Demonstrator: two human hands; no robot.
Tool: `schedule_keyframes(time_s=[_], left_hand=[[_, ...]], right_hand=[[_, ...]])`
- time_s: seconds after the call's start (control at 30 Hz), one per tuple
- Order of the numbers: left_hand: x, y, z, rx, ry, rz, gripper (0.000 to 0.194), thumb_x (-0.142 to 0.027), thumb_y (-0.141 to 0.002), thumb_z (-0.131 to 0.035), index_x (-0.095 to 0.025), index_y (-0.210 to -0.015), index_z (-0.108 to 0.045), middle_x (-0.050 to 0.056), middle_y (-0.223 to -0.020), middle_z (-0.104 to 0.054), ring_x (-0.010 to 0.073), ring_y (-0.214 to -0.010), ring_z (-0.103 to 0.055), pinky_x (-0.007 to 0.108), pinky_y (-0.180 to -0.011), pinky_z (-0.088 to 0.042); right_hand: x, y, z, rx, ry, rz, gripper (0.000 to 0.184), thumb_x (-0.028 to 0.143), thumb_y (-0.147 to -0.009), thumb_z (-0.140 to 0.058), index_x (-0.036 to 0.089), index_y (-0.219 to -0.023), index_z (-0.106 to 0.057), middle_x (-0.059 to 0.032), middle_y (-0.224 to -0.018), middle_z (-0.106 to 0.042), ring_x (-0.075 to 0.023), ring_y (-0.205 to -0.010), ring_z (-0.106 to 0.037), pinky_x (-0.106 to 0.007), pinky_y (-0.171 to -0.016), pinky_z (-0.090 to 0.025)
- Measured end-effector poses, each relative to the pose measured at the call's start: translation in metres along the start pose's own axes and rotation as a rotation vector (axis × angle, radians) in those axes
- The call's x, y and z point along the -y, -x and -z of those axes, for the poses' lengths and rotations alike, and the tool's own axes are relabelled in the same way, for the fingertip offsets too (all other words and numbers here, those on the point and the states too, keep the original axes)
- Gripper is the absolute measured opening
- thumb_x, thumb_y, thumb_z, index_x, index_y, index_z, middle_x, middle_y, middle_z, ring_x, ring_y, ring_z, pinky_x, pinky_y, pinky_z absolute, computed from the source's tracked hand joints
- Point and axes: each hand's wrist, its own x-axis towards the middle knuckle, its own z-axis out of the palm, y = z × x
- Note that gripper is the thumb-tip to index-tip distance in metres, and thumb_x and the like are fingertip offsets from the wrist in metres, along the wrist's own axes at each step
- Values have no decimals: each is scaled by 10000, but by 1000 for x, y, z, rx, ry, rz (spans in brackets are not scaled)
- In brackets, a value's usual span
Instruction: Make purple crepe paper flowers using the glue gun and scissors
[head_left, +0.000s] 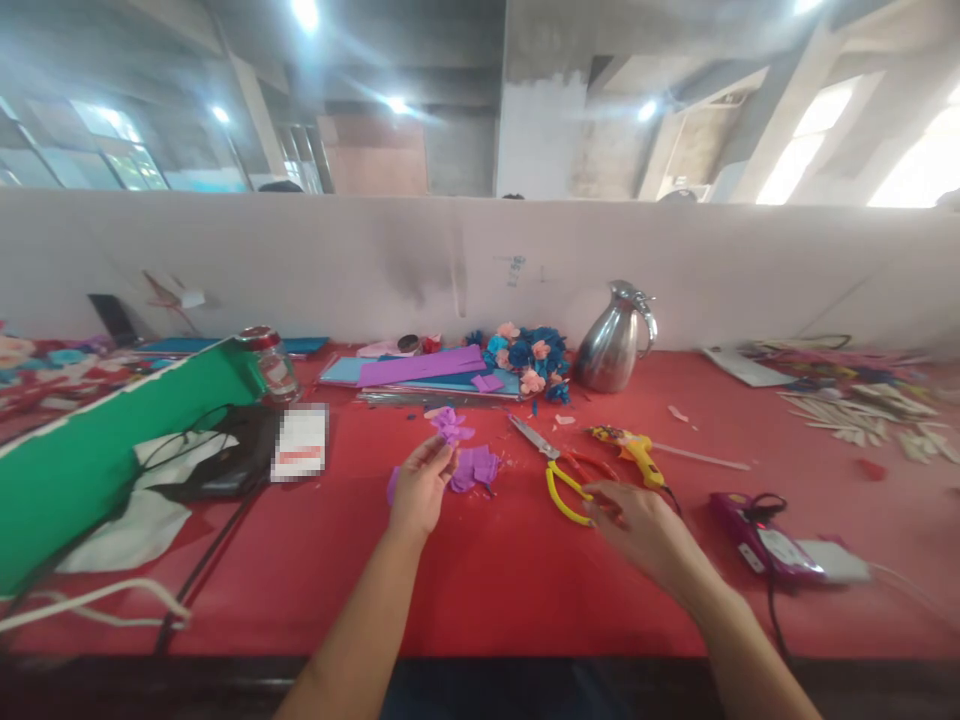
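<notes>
My left hand (421,482) is closed, pinching a small purple paper flower (451,426) upright between thumb and fingertips. Behind and beside that hand, purple paper pieces (474,468) lie on the red table. My right hand (637,525) has its fingers curled at the handles of a pair of scissors (568,497) with one yellow and one red handle. The scissors' blades are apart from the flower and point away to the left. Just beyond the right hand lies a yellow hot glue gun (637,455) with a glue stick (701,457) in its back.
Blue and pink paper flowers (534,355) lie beside a steel jug (611,345). Purple strips (420,366) rest on blue sheets at the back. A green divider (135,450) and glass jar (274,370) stand left. A purple power device (765,540) with cables sits right.
</notes>
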Motion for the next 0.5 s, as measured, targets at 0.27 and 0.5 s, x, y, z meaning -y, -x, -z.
schedule_keyframes(time_s=[0.27, 0.5], left_hand=[[0, -1, 1, -30, 2, 18, 282, -160, -494, -845, -155, -737, -701, 4, -667, -692, 85, -593, -623, 196, -587, -481], [-1, -2, -1, -47, -11, 5, 270, -77, -538, -802, -126, -792, -725, 34, -708, -716, 83, -624, -645, 159, -601, -503]], right_hand=[[-61, -44, 25, -80, 457, -309, 365, 260, -849, -441, 86, -1112, -626, -215, -1067, -664, -300, -1050, -609, -383, -893, -423], [-74, -73, 15, -34, 130, -504, 204, 159, -739, -527, 84, -852, -679, -234, -942, -685, -324, -967, -639, -353, -756, -446]])
